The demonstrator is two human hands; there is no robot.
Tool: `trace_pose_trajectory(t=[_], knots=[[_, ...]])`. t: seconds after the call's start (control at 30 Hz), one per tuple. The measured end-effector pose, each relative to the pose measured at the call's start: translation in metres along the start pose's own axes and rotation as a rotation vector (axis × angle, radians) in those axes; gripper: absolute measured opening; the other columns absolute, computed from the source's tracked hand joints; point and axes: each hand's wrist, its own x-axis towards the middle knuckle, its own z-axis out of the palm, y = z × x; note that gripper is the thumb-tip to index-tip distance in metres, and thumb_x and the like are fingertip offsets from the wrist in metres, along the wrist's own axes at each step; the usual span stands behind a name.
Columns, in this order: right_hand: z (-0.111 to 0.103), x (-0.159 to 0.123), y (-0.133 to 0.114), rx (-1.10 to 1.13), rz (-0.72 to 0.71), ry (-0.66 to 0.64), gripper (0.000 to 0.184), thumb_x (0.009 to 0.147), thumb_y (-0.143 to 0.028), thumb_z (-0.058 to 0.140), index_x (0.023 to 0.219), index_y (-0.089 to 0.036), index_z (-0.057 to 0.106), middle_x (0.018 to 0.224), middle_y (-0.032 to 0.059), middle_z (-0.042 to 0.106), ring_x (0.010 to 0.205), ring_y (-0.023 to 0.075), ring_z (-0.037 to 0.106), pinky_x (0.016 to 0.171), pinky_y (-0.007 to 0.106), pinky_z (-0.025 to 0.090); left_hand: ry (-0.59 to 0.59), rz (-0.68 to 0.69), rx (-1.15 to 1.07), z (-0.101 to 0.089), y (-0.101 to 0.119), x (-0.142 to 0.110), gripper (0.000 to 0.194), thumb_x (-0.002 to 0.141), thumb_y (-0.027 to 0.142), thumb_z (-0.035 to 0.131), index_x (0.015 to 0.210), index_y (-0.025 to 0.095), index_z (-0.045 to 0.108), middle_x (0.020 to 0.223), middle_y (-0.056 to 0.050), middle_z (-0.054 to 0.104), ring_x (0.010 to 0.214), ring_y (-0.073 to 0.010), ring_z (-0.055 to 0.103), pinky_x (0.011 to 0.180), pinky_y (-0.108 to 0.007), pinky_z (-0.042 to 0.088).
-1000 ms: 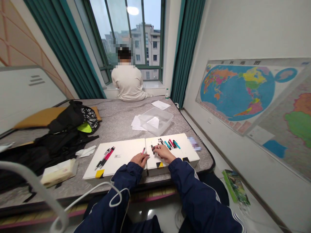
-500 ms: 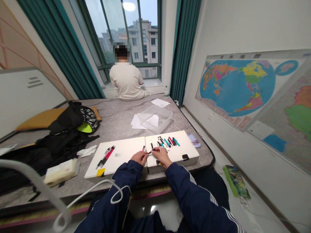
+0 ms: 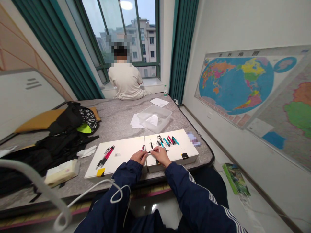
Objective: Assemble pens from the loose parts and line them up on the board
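Note:
Over the seam between two white boxes, my left hand [image 3: 139, 157] and my right hand [image 3: 161, 156] pinch a slim black pen piece [image 3: 149, 152] between their fingertips. Both hands are closed, and the fingers cover most of the piece. A red and black pen part [image 3: 143, 148] shows just beyond my left fingers; whether it is held or lying there I cannot tell. Several black, teal and red pen parts [image 3: 168, 140] lie on the right box [image 3: 188, 142]. Assembled-looking red and grey pens [image 3: 107, 157] rest on the left box [image 3: 128, 145].
Behind the boxes stands a clear plastic bin [image 3: 161, 121] beside white papers [image 3: 136, 121]. A tissue pack [image 3: 62, 171] and black bag [image 3: 63, 139] lie left. A white cable [image 3: 102, 183] loops past my left sleeve. Another person [image 3: 126, 79] sits by the window.
The black piece between my fingertips has turned to lie more level. Both hands stay over the same spot, and the view has shifted slightly.

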Motion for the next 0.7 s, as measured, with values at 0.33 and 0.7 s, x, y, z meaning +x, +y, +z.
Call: trace_pose_trajectory(t=[0.33, 0.7], knots=[[0.000, -0.004, -0.011, -0.271, 0.030, -0.047, 0.039, 0.087, -0.047, 0.047, 0.064, -0.017, 0.056, 0.054, -0.0002, 0.061, 0.055, 0.0108, 0.053, 0.057, 0.020, 0.034, -0.016, 0.034, -0.003, -0.001, -0.002, 0.001, 0.032, 0.089, 0.038, 0.045, 0.101, 0.019, 0.068, 0.074, -0.004, 0.058, 0.063, -0.0128, 0.054, 0.063, -0.024, 0.045], [0.001, -0.007, -0.014, -0.322, -0.004, -0.048, 0.051, 0.089, -0.053, 0.041, 0.056, -0.017, 0.056, 0.047, -0.0005, 0.054, 0.052, 0.0114, 0.052, 0.056, 0.021, 0.033, -0.039, 0.077, 0.076, 0.004, -0.008, 0.001, 0.036, 0.090, 0.039, 0.041, 0.108, 0.021, 0.067, 0.076, -0.005, 0.055, 0.066, -0.0142, 0.055, 0.064, -0.025, 0.046]])
